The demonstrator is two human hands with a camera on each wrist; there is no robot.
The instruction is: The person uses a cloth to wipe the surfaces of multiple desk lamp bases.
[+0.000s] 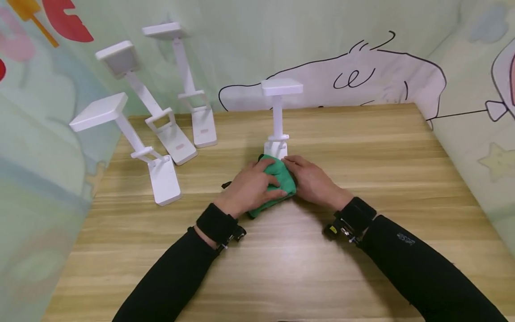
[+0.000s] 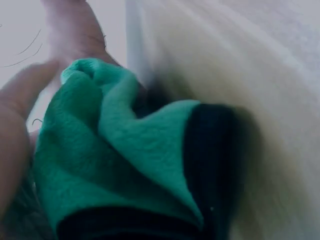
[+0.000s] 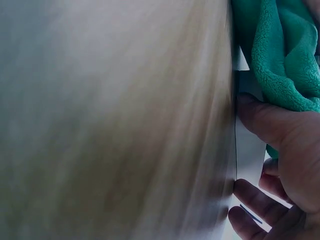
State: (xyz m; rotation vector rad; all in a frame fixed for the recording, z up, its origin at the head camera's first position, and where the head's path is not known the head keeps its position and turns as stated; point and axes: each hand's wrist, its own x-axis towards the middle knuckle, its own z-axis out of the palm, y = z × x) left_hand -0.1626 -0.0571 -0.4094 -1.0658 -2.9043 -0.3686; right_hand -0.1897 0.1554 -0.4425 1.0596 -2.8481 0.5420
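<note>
A white desk lamp (image 1: 277,107) stands upright at mid-table, its base largely covered by a green cloth (image 1: 281,179) with dark edging. My left hand (image 1: 251,185) holds the cloth against the base from above, fingers bent over it. Folds of the cloth (image 2: 125,145) fill much of the left wrist view. At the base's right side, my right hand (image 1: 315,181) steadies the lamp. The right wrist view shows thumb and fingers (image 3: 267,207) against the side of the white base (image 3: 249,155), with the cloth hanging just above the thumb.
Several more white desk lamps stand to the left: one nearer (image 1: 165,181), one behind it (image 1: 177,143) and one farther back (image 1: 204,127). The wooden tabletop (image 1: 382,147) meets a curtain (image 1: 193,13) printed with drawings. A small dark strip (image 1: 226,184) pokes out left of my left hand.
</note>
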